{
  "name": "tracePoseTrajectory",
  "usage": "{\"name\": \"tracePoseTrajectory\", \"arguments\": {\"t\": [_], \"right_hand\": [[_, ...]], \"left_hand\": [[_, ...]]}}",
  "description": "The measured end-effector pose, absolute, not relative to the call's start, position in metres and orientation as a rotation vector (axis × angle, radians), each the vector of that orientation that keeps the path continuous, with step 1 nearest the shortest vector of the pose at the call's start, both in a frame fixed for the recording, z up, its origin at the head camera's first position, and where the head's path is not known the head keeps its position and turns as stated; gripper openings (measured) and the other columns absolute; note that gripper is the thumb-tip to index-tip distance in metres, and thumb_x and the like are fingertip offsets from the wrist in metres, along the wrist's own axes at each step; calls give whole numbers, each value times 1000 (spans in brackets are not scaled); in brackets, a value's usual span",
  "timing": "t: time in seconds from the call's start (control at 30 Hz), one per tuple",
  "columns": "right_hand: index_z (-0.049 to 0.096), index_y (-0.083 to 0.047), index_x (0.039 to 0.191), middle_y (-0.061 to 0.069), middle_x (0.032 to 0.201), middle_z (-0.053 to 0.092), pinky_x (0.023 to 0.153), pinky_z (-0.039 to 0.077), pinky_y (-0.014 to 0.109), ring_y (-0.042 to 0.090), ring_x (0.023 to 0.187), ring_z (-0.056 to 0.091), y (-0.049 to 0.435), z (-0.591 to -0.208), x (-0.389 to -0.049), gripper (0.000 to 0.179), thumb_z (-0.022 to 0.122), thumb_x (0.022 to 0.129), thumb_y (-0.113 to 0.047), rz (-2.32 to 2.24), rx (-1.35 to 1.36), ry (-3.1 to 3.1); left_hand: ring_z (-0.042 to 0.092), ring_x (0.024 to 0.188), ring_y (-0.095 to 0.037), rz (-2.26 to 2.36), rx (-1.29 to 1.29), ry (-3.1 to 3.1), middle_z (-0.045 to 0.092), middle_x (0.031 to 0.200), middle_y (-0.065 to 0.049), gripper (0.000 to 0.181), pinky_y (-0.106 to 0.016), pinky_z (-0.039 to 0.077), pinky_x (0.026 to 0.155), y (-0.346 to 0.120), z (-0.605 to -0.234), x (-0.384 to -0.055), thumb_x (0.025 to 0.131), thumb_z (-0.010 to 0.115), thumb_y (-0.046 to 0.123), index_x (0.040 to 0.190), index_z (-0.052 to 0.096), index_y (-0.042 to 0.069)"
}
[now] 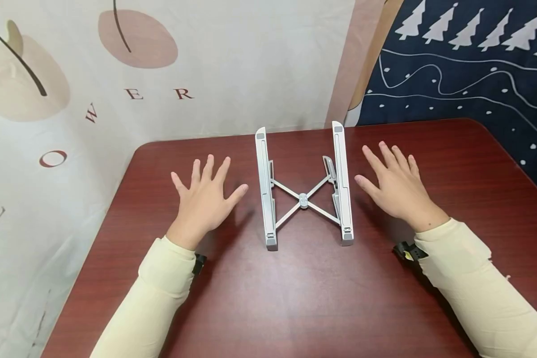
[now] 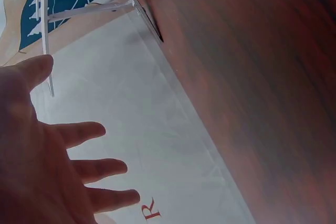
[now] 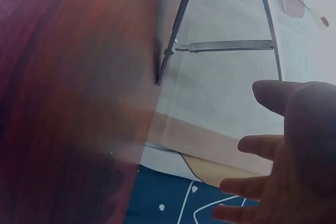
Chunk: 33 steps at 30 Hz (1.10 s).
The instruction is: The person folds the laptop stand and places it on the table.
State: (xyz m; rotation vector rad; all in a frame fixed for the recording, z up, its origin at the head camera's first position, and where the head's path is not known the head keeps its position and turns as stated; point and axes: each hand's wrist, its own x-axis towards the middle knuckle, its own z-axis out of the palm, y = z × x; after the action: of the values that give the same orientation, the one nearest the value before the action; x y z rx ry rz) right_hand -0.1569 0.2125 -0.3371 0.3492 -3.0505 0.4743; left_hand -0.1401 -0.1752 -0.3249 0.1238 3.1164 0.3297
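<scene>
A silver folding laptop stand point(image 1: 303, 200) stands unfolded on the table, its two long side rails joined by crossed bars at a round hub. To its left, my left hand point(image 1: 203, 201) hovers palm down with fingers spread and nothing held. My right hand point(image 1: 396, 186) mirrors it on the other side, fingers spread, thumb pointing toward the right rail. The left wrist view shows the stand's rail point(image 2: 45, 30) beyond my thumb. Seen from the right wrist, a leg and crossbar point(image 3: 231, 45) of the stand rise past my fingertips.
Dark red wooden table point(image 1: 313, 308) lies beneath everything. Behind it hang a pale cloth point(image 1: 250, 59) with printed letters and a navy cloth point(image 1: 452, 79) with white trees. Both wrists carry black straps, partly under cream sleeves point(image 1: 456, 253).
</scene>
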Motion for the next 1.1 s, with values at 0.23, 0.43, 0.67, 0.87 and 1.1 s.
{"name": "tracePoseTrajectory", "arguments": {"t": [0.23,0.43,0.67,0.87,1.1], "right_hand": [[65,-7,116,17,113,64,90,45,51,34,104,57,211,-333,-152,24,62,96,-21,813,394,-2945],[72,-14,96,2,87,70,70,44,27,16,81,57,211,-332,-149,11,68,94,-24,1044,502,-3021],[74,-14,95,-2,83,70,65,44,25,12,76,54,210,-334,-148,13,74,91,-26,1143,607,-3118],[74,-13,93,-1,77,66,62,44,25,11,70,54,209,-335,-148,10,77,88,-22,1178,666,-3137],[73,-12,88,-1,71,63,61,45,25,11,67,54,208,-337,-147,6,77,88,-16,1195,696,-3147]], "left_hand": [[53,129,-36,478,210,3212,59,139,-8,53,-63,29,110,-169,-323,-135,94,59,52,137,57,20],[68,92,-16,673,259,3126,73,102,7,28,-47,50,77,-161,-321,-129,93,66,47,110,70,25],[67,79,-5,771,358,2926,72,85,15,18,-36,51,74,-151,-325,-126,90,71,45,96,73,28],[67,77,-4,732,391,2878,73,85,14,17,-34,51,74,-145,-330,-124,88,74,43,91,73,27],[65,73,-4,724,407,2877,72,82,13,18,-33,49,73,-145,-332,-123,85,78,41,86,69,25]]}}
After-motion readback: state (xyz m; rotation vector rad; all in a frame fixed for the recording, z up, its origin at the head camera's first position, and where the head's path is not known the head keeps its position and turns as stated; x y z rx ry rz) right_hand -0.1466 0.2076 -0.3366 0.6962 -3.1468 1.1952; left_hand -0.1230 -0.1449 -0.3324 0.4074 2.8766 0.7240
